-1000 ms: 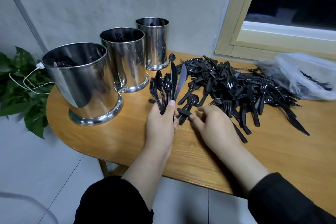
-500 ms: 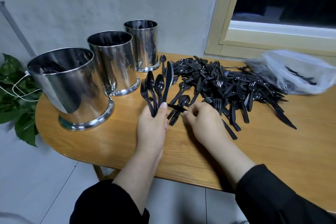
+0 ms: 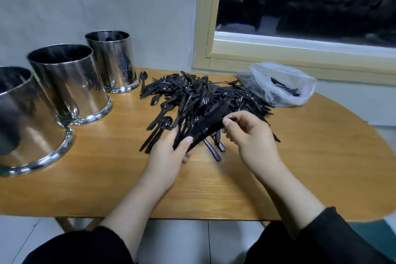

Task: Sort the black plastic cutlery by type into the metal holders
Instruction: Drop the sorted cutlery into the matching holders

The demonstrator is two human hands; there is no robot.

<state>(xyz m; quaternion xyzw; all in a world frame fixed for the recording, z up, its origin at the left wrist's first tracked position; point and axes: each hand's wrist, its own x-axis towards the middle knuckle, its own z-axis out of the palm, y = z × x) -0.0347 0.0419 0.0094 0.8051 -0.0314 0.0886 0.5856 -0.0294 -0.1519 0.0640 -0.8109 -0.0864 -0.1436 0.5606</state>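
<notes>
Black cutlery [image 3: 199, 96] heaped beside three upright metal holders [image 3: 68, 81].

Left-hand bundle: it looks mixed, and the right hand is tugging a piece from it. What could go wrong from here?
1. The left hand grips a fanned bundle that seems to mix types; dropping it whole into one holder would mis-sort.
2. The right hand pinches a piece at the bundle's top; pulling could drag neighbours loose onto the table.
3. The pile is tangled, so a snagged fork could scatter pieces.
</notes>
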